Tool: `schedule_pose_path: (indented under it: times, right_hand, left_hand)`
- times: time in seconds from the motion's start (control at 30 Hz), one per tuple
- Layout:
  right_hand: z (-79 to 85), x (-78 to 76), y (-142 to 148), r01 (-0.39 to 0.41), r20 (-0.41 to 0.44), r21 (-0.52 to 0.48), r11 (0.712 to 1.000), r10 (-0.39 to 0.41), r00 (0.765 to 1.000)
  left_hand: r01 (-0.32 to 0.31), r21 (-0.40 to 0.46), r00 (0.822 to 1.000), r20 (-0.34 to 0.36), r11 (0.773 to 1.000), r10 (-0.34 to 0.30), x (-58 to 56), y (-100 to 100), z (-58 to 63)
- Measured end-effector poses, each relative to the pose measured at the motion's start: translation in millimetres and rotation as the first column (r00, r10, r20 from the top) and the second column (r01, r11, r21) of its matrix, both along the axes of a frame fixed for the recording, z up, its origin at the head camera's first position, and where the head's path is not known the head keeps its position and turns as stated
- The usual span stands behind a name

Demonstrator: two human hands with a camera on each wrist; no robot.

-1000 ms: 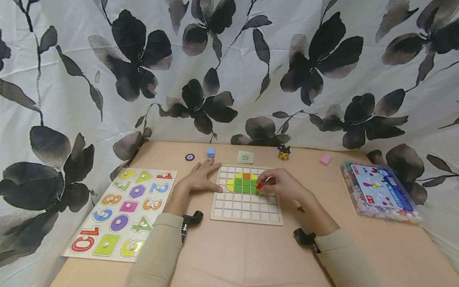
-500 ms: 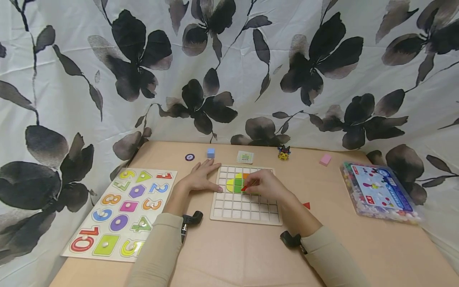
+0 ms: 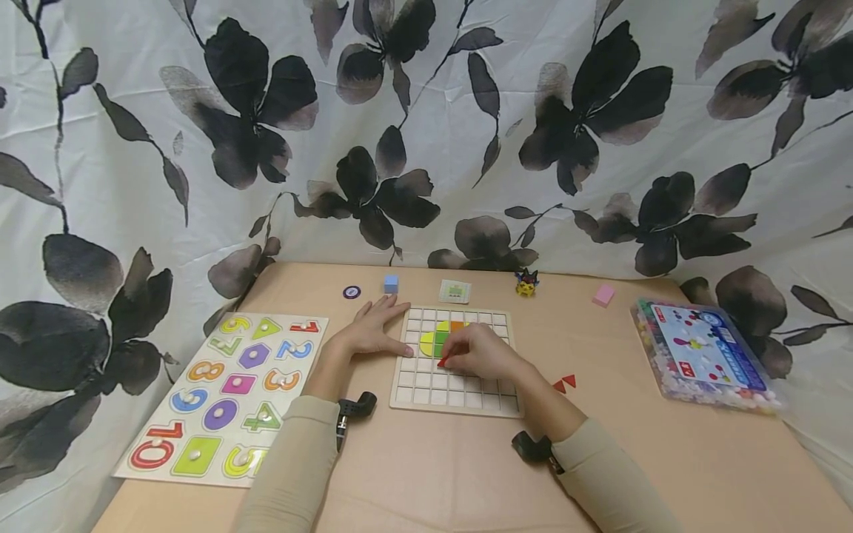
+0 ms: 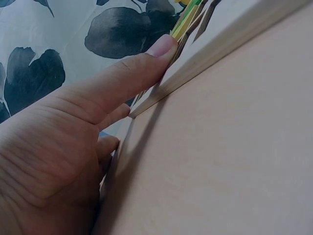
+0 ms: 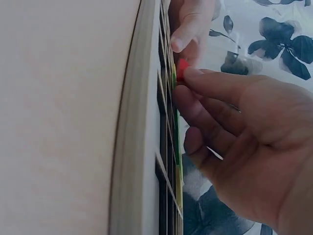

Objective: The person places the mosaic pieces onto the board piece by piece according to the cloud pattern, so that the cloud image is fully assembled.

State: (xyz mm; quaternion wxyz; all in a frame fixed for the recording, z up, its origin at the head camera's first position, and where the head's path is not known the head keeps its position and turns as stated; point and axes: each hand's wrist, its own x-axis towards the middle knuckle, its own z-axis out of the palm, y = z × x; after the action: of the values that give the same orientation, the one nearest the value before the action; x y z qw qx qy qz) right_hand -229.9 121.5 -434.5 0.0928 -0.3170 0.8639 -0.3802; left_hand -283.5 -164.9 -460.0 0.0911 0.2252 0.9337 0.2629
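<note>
A square wooden grid board [image 3: 426,398] lies mid-table, with yellow, green and orange pieces set in its upper cells. My left hand [image 3: 369,331] rests on the board's left edge, fingers spread; in the left wrist view the thumb [image 4: 132,78] lies over the rim. Between thumb and index finger my right hand [image 3: 483,352] pinches a small red triangular piece [image 5: 182,70], low over the grid just below the green pieces [image 3: 437,343]. That hand hides part of the pattern. Two more red triangles [image 3: 569,380] lie on the table right of the board.
A number-and-shape puzzle board [image 3: 223,403] lies at the left. Behind the grid board sit a round token [image 3: 352,292], blue cube [image 3: 391,284], pattern card [image 3: 455,292] and small figure [image 3: 526,283]. A pink block [image 3: 603,295] and a clear bead box [image 3: 706,355] are at the right.
My right hand has moved left and slightly toward me across the grid, carrying the red triangle from the right end of the green pieces to below them. My left hand stays put.
</note>
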Motion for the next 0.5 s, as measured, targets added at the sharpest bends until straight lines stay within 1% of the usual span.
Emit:
schedule_pose_path:
  times: [0.17,0.5]
  right_hand:
    - [-3.1,1.9,-2.1,-0.003,0.013,0.011,1.0,0.003,1.0]
    - [-6.4,4.5,-3.3,-0.038,-0.009,0.025,0.999,0.039,0.999]
  left_hand:
    - [0.004,-0.002,1.0,-0.004,1.0,-0.004,0.2,-1.3,0.3]
    - [0.002,-0.004,1.0,-0.003,1.0,-0.002,1.8,-1.3,2.3]
